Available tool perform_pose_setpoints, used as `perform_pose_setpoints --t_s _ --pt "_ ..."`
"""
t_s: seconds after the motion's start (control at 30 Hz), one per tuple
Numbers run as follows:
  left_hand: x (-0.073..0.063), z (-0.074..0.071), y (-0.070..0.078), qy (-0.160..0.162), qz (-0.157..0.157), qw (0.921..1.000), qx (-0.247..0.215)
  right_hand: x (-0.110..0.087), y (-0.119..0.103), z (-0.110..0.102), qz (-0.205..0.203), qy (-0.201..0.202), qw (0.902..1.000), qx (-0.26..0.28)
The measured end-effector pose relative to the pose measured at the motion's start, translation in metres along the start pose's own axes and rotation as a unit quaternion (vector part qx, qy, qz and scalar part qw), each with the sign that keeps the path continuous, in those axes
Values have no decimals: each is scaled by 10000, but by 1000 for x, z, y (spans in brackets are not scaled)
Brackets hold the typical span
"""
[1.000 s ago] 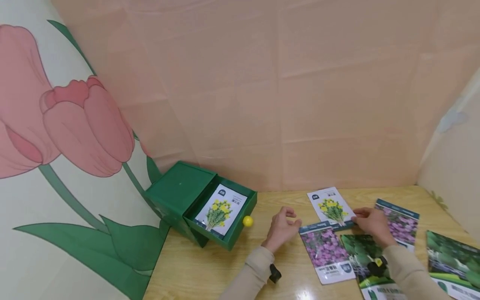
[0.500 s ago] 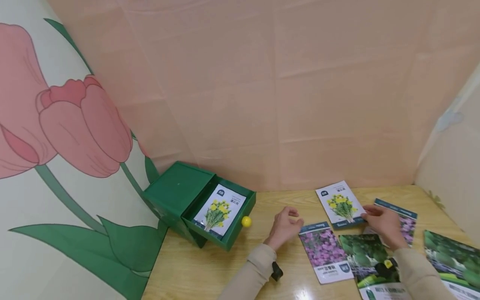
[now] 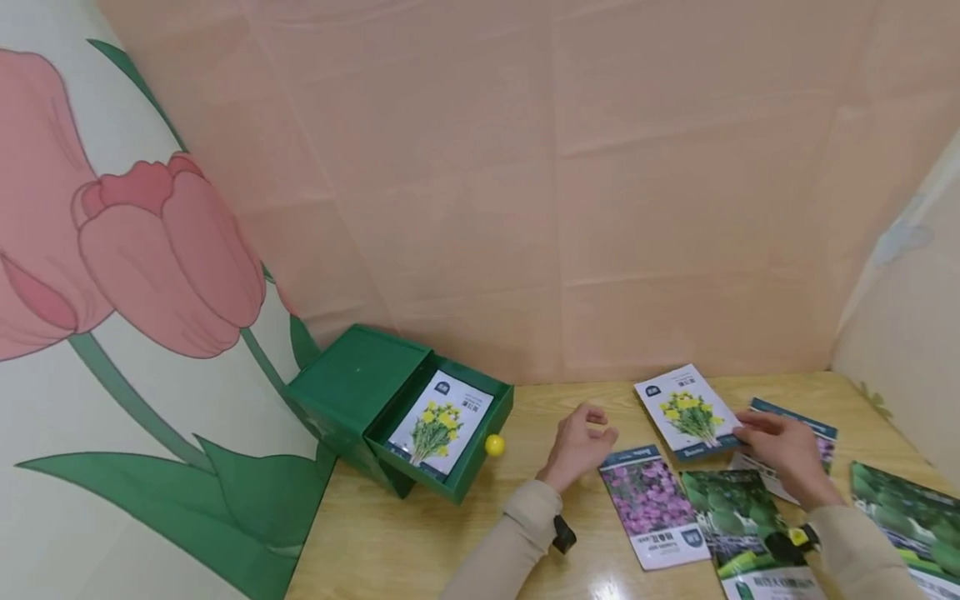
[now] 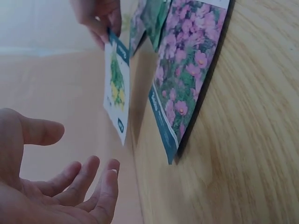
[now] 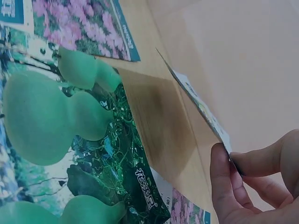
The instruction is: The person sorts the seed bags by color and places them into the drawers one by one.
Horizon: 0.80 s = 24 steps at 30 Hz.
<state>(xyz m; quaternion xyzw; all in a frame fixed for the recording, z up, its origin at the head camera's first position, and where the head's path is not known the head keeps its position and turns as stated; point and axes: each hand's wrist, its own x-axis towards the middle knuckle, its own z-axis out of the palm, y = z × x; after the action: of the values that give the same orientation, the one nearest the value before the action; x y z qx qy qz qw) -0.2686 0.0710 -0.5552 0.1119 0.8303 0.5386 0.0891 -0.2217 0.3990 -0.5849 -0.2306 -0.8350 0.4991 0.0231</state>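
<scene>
My right hand [image 3: 783, 454] pinches one corner of a white seed packet [image 3: 688, 410] with yellow flowers between thumb and fingers. In the right wrist view the packet [image 5: 201, 107] is seen nearly edge-on, lifted off the table. My left hand [image 3: 579, 448] hovers left of it with loosely bent fingers and nothing in them; the left wrist view shows its palm and fingers [image 4: 74, 186] apart from the packets. Nearest to it lies a pink-flower seed packet [image 3: 654, 507]. A green gourd seed packet [image 3: 750, 529] lies below my right hand, partly covered by the wrist.
A green box [image 3: 367, 375] at the left has its drawer [image 3: 472, 467] pulled out, with a yellow knob [image 3: 494, 445]. Inside lies another yellow-flower packet [image 3: 442, 423]. At the right are a second pink-flower packet [image 3: 825, 450], partly hidden, and a second gourd packet [image 3: 907, 517].
My right hand has drawn the yellow-flower packet to the right, off the pink-flower packet it overlapped. My left hand has shifted slightly right and up.
</scene>
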Motion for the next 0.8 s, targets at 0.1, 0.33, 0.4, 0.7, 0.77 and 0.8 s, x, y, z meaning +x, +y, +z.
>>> perform_pose_setpoints --t_s 0.1,0.33,0.4,0.7,0.77,0.8 --pt "1 0 1 38 -10 10000 -27 -2 1 -1 34 -52 9999 139" --pt "4 0 4 -4 39 9999 -123 -10 -5 -10 134 -196 9996 165" --pt "4 0 4 -1 46 9999 -127 -13 -6 -12 156 -287 9994 105" --pt "2 2 4 58 31 9999 -82 -28 -3 -8 -12 -589 9982 -85" --pt "2 3 3 50 25 9999 -97 -30 -2 -6 -97 -623 9979 -125" --pt "2 3 3 28 15 9999 -109 -31 -2 -5 -148 -661 9976 -150"
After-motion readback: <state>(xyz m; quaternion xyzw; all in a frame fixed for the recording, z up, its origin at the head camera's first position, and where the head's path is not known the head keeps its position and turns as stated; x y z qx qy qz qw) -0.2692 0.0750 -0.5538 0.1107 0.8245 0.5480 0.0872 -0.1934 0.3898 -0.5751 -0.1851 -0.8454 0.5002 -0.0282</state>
